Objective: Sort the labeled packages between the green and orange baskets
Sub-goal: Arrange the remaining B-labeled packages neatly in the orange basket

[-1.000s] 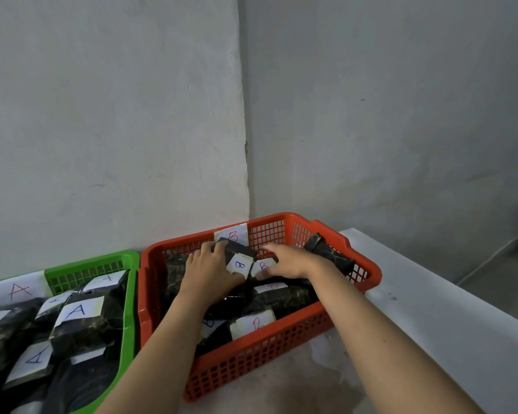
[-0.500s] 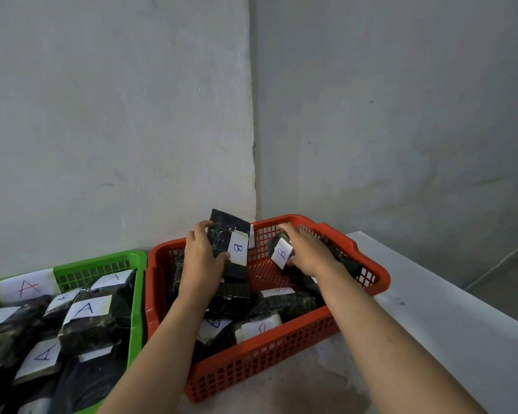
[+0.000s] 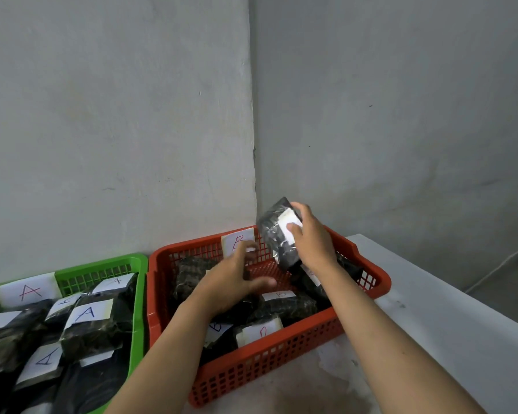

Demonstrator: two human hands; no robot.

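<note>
A white tabletop [image 3: 449, 318] fills the lower right, its surface mottled with a grey-brown stain [image 3: 311, 395] at its near edge. Behind the tabletop rise two bare grey walls [image 3: 117, 115], meeting in a vertical corner [image 3: 253, 144]; right of the tabletop, a strip of floor [image 3: 512, 282]

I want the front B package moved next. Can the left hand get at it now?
Probably yes: the left hand looks open and empty above the orange basket, and the front B package lies uncovered just below it.
</note>
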